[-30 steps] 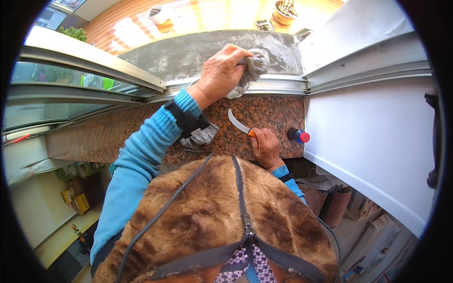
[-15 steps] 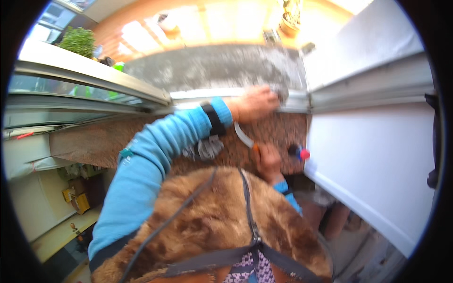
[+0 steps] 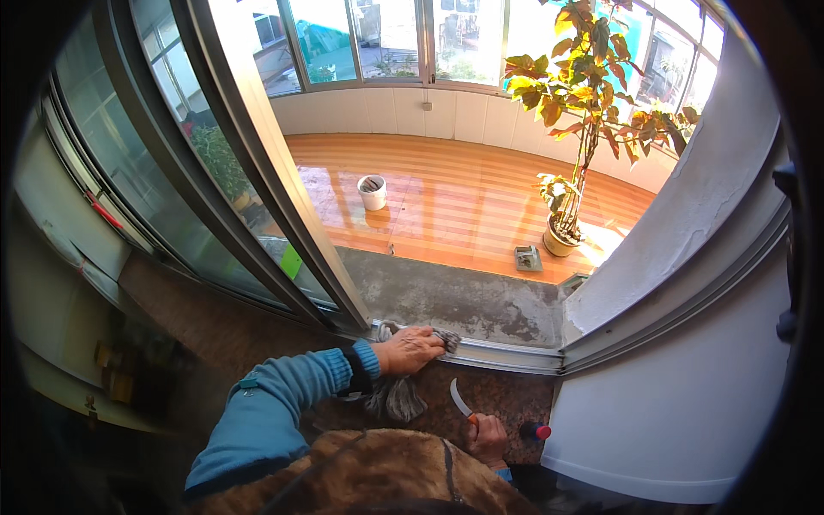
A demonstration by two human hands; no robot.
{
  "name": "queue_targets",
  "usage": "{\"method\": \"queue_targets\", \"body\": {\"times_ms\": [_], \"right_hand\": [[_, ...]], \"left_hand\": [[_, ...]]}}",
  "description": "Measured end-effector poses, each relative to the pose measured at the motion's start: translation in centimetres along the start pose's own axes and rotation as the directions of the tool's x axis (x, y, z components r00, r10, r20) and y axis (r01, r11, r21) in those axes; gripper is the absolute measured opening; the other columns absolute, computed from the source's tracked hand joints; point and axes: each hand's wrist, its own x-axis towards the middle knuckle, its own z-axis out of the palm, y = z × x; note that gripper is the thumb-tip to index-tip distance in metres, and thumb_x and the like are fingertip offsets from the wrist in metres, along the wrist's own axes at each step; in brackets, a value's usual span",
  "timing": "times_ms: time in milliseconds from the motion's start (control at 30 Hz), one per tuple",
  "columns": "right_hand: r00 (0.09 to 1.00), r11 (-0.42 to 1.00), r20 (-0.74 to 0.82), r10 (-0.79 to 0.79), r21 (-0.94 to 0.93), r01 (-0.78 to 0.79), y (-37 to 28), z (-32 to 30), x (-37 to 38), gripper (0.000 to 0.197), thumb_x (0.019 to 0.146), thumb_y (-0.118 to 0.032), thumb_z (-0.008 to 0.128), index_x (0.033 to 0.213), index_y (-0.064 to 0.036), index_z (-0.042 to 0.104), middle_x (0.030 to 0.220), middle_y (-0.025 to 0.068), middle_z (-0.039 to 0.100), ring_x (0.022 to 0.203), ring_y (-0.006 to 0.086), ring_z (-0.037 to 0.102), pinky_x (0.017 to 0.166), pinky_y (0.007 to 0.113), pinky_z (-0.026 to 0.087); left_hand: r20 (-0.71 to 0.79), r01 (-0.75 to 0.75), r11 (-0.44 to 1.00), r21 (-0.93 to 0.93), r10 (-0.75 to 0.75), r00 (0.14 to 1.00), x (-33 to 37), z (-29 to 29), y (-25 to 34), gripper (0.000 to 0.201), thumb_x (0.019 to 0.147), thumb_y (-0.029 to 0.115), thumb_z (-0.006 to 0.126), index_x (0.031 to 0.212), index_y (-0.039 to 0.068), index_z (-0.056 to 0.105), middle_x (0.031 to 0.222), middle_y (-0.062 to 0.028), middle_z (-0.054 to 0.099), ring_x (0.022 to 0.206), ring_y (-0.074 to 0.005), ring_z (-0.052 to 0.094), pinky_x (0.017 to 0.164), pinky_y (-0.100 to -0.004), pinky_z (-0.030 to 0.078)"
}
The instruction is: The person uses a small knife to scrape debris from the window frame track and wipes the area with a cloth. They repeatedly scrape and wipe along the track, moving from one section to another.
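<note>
My left hand (image 3: 409, 350) is closed over a grey rag (image 3: 445, 340), pressing it down on the metal window track (image 3: 506, 354). More grey cloth (image 3: 388, 330) shows on the track behind that hand. In my right hand (image 3: 488, 439) is a knife (image 3: 461, 397) with a short curved blade and an orange handle, its tip pointing up and away from me. Below my left wrist a crumpled grey cloth (image 3: 398, 401) lies on the brown speckled stone sill (image 3: 442, 378). A small dark bottle with a red cap (image 3: 542, 432) stands right of my right hand.
Sliding glass panes (image 3: 257, 172) rise at the left, a white wall panel (image 3: 661, 403) at the right. Beyond the track lie a grey cement ledge (image 3: 446, 296) and a wooden floor with a white bucket (image 3: 372, 196), a grey tray (image 3: 528, 258) and a potted plant (image 3: 562, 236).
My view has tilted up, showing more of the room beyond. My left hand has slid leftward along the track with the rag. The right hand still grips the knife.
</note>
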Motion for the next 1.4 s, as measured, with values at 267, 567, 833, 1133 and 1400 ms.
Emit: {"method": "queue_targets", "body": {"times_ms": [267, 567, 833, 1133, 1400], "right_hand": [[0.996, 0.999, 0.079, 0.051, -0.017, -0.049, 0.2, 0.1, -0.4, 0.023, 0.096, -0.008, 0.064, 0.118, -0.004, 0.065, 0.097, 0.0174, 0.061, 0.091, 0.041, 0.064, 0.079, 0.05, 0.053], [1.0, 0.999, 0.017, -0.024, -0.022, 0.024, 0.4, 0.3, -0.1, 0.026, 0.093, -0.015, 0.065, 0.118, -0.0058, 0.068, 0.102, 0.0184, 0.066, 0.096, 0.0407, 0.066, 0.084, 0.051, 0.056], [1.0, 1.0, 0.019, 0.022, -0.012, -0.022, -0.1, 0.1, -0.1, 0.021, 0.091, -0.013, 0.067, 0.112, -0.0077, 0.066, 0.092, 0.0135, 0.061, 0.089, 0.0375, 0.064, 0.077, 0.048, 0.055], [1.0, 0.999, 0.013, 0.001, -0.04, -0.001, 0.2, 0.2, -0.1, 0.02, 0.091, -0.014, 0.067, 0.11, -0.007, 0.066, 0.092, 0.014, 0.061, 0.088, 0.0374, 0.065, 0.077, 0.048, 0.055], [1.0, 1.0, 0.016, 0.02, 0.015, -0.02, 0.3, 0.4, 0.1, 0.019, 0.092, -0.015, 0.068, 0.109, -0.0076, 0.066, 0.092, 0.0127, 0.062, 0.087, 0.0369, 0.065, 0.076, 0.048, 0.056]], "left_hand": [[-0.088, 0.347, 0.88, 0.324, -0.337, 0.937, -7.7, -1.3, 0.9, 0.012, 0.084, 0.013, 0.064, 0.094, 0.006, 0.066, 0.098, -0.0124, 0.065, 0.099, -0.0329, 0.063, 0.085, -0.0426, 0.054], [0.088, 0.334, 0.657, 0.676, -0.522, 0.848, -6.1, -0.1, 1.7, 0.021, 0.084, 0.02, 0.067, 0.092, 0.009, 0.082, 0.094, -0.0103, 0.075, 0.097, -0.0295, 0.065, 0.083, -0.0456, 0.048], [0.134, 0.426, 0.659, 0.62, -0.624, 0.77, -6.5, -0.3, 1.4, 0.022, 0.088, 0.023, 0.066, 0.099, 0.007, 0.077, 0.095, -0.0093, 0.073, 0.094, -0.0276, 0.069, 0.077, -0.0406, 0.053], [-0.025, 0.589, 0.64, 0.493, -0.666, 0.745, -7.9, -1.8, 2.3, 0.018, 0.085, 0.017, 0.065, 0.098, 0.006, 0.068, 0.095, -0.0132, 0.068, 0.093, -0.0299, 0.067, 0.077, -0.0439, 0.053], [-0.181, 0.564, 0.76, 0.321, -0.536, 0.825, -9.6, -2.8, 3.7, 0.02, 0.088, 0.012, 0.061, 0.107, 0.007, 0.068, 0.109, -0.011, 0.066, 0.099, -0.0342, 0.067, 0.084, -0.0468, 0.053]]}}
